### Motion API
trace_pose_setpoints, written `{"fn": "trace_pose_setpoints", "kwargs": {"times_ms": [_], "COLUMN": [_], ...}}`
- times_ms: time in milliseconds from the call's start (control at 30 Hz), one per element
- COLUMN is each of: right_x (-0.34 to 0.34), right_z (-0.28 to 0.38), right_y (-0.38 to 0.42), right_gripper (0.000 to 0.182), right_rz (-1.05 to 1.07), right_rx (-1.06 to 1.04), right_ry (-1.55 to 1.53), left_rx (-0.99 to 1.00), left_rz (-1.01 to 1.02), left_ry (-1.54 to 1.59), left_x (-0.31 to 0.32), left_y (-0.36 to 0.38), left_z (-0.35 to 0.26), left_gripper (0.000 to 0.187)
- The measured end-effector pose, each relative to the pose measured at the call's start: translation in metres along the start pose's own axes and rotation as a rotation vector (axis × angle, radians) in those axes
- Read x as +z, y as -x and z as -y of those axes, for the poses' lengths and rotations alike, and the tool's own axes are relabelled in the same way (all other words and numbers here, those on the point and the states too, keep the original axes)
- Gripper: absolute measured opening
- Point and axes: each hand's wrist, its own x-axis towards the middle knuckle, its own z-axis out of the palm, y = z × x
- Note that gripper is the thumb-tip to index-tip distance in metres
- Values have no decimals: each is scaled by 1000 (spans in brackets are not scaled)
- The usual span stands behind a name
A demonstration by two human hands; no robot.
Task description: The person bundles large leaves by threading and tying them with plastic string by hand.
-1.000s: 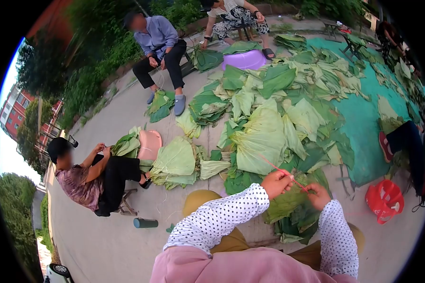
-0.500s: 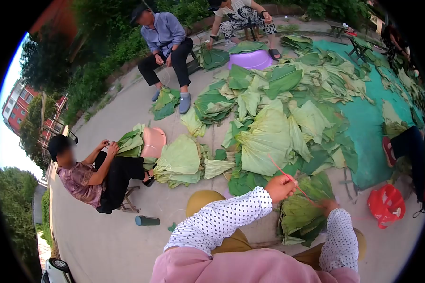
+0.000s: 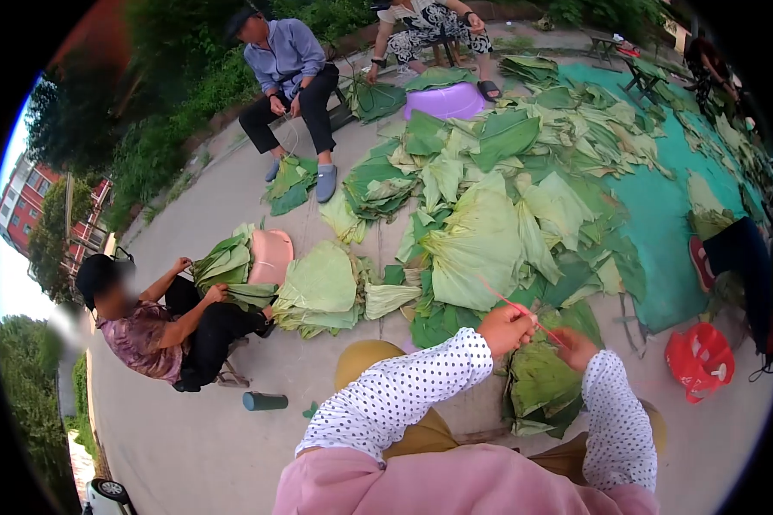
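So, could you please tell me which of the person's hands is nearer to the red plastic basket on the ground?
Right hand; red plastic basket lies just beyond it. Left hand is farther away.

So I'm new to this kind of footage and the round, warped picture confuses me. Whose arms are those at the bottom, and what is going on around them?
The picture comes from a camera worn on a person's head, looking forward and down; the lens bends the edges. The dotted sleeves are that person's own arms. The left hand and right hand pinch a thin red string between them, just above a bundle of green leaves. On the paved ground lie many big leaves, a purple basin and a red bag. Other people sit nearby handling leaves too.
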Motion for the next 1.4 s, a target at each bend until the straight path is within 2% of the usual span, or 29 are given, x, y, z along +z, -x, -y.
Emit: {"fn": "trace_pose_setpoints", "kwargs": {"times_ms": [33,67,100,133,200,267,400,433,467,533,600,667,733,800,900,1067,1100,1133,1200,1300,1367,1400], "right_x": [10,17,21,22,17,11,5,7,7,9,12,15,13,11,9,14,15,16,17,15,8,5], "right_z": [27,65,97,118,141,152,159,156,154,155,156,155,161,154,148,151,152,154,159,163,164,166], "right_y": [13,25,32,35,32,27,9,5,3,4,9,12,10,-2,-16,-12,-12,-11,-2,10,10,7], "right_gripper": [40,31,25,20,15,18,19,18,17,17,17,13,15,14,12,11,11,11,11,13,15,15], "right_rz": [60,36,46,54,-95,-210,-267,-266,-264,-244,-223,-226,-187,-178,-163,-104,-118,-148,-193,-339,-381,-395], "right_rx": [-30,-76,-98,-121,-194,-233,-178,-271,-364,-352,-340,-402,-329,-344,-330,-280,-290,-311,-342,-358,-301,-311], "right_ry": [-89,11,-25,-62,102,141,290,354,416,462,510,479,487,480,490,484,486,499,512,485,512,512], "left_rx": [-19,-13,28,77,80,67,-121,-166,-307,-362,-356,-329,-264,-206,-288,-357,-276,-260,-25,77,144,158], "left_rz": [19,37,78,127,330,377,-11,-118,-239,-415,-632,-689,-669,-632,-756,-977,-943,-945,-921,-828,-736,-731], "left_ry": [31,37,45,-59,-188,-214,-479,-536,-555,-337,-161,-27,-301,-584,-603,-716,-666,-672,-357,-153,51,44], "left_x": [7,7,1,-3,-17,-35,-100,-120,-134,-171,-196,-229,-274,-311,-294,-273,-282,-284,-283,-276,-238,-221], "left_y": [-2,-5,-13,-12,-13,-24,-81,-98,-112,-138,-154,-173,-210,-243,-253,-251,-251,-250,-243,-236,-212,-204], "left_z": [8,9,17,12,-3,4,59,72,70,79,87,104,139,175,151,154,147,143,132,106,59,40], "left_gripper": [19,19,20,21,28,35,37,37,38,31,32,31,30,29,30,41,52,52,40,31,32,32]}}
